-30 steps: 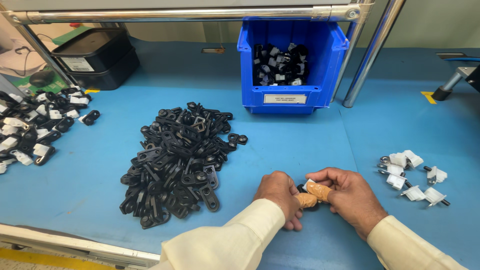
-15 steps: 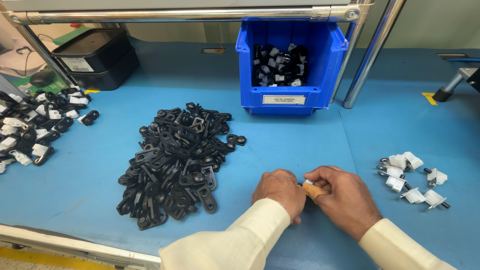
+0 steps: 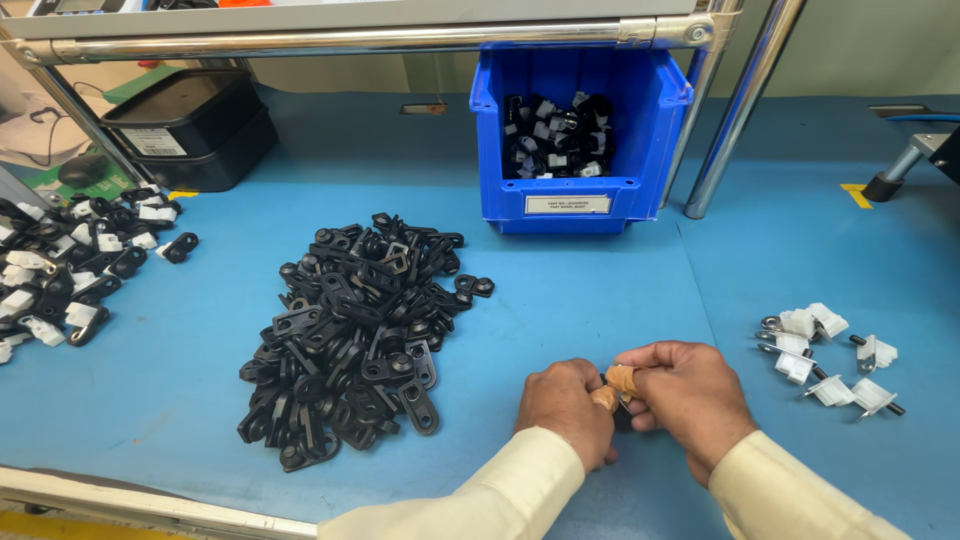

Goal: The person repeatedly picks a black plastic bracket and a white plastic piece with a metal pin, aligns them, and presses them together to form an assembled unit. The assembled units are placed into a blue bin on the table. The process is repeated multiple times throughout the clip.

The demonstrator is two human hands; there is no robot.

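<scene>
Left hand (image 3: 565, 408) and right hand (image 3: 685, 395) meet, taped fingers (image 3: 620, 380) pinching a small dark part (image 3: 622, 415), mostly hidden; both sleeves cut off at the frame edge.

Small black part (image 3: 622, 418) perhaps, behind fingers (image 3: 622, 378)

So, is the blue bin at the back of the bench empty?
No, the blue bin holds a heap of small black and white parts behind its open front.
</scene>
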